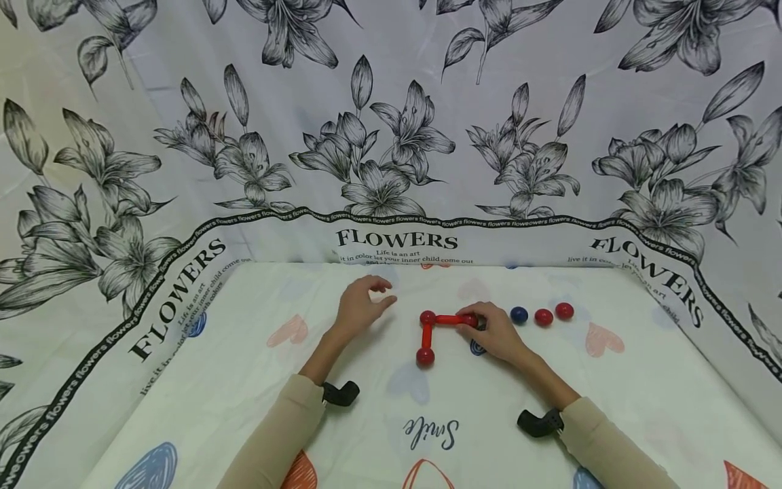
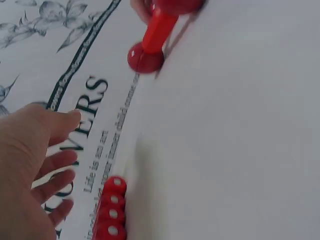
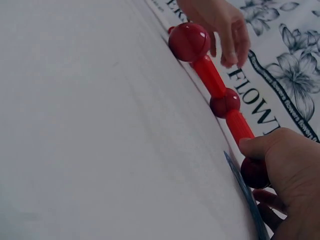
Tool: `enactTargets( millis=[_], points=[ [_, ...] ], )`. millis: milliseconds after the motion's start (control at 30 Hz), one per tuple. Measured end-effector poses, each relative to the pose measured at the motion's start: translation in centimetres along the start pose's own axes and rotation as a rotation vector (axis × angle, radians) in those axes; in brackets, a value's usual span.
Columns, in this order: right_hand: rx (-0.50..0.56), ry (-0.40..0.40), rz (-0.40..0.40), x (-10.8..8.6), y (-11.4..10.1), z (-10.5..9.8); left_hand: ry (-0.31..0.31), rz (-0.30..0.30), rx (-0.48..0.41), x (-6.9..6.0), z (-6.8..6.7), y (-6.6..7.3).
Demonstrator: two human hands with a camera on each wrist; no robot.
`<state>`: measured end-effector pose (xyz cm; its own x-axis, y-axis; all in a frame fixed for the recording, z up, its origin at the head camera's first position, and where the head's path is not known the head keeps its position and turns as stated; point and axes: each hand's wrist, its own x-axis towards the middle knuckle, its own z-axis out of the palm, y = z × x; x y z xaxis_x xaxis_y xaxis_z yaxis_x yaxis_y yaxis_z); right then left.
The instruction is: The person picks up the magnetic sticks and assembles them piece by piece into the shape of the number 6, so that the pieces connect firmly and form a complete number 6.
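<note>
Three red balls joined by two short red rods (image 1: pixel 449 319) form an L on the tablecloth. One ball (image 1: pixel 427 318) sits at the corner and another ball (image 1: pixel 425 356) at the near end. My right hand (image 1: pixel 497 333) grips the right end of this piece; in the right wrist view the thumb and fingers are around the dark red end ball (image 3: pixel 255 172). To the left of the piece, my left hand (image 1: pixel 360 309) is held apart from it, fingers loosely bent with nothing in them. Near that hand, the left wrist view shows several red pieces (image 2: pixel 112 210) with pale round centres in a row.
To the right of my right hand lie a dark blue ball (image 1: pixel 518 314) and two red balls, one nearer (image 1: pixel 544 317) and one farther right (image 1: pixel 565 311). A flower-printed curtain (image 1: pixel 391 170) rises behind the white patterned tablecloth (image 1: pixel 360 441).
</note>
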<state>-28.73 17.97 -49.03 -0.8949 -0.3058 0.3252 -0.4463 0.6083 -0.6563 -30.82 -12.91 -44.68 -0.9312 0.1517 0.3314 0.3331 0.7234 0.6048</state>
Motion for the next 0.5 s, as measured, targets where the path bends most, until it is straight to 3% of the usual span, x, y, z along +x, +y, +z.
enactTargets(
  millis=[100,267,500],
  points=[
    [0.002,0.001,0.000,0.0,-0.1,-0.1,0.041,-0.059,0.114,0.1,-0.3,-1.3],
    [-0.001,-0.001,-0.001,-0.1,-0.2,-0.1,-0.047,-0.125,0.233,-0.3,0.0,-2.7],
    [0.007,-0.004,0.002,-0.1,-0.3,-0.1,-0.023,-0.113,0.172,-0.6,0.3,-3.2]
  ],
)
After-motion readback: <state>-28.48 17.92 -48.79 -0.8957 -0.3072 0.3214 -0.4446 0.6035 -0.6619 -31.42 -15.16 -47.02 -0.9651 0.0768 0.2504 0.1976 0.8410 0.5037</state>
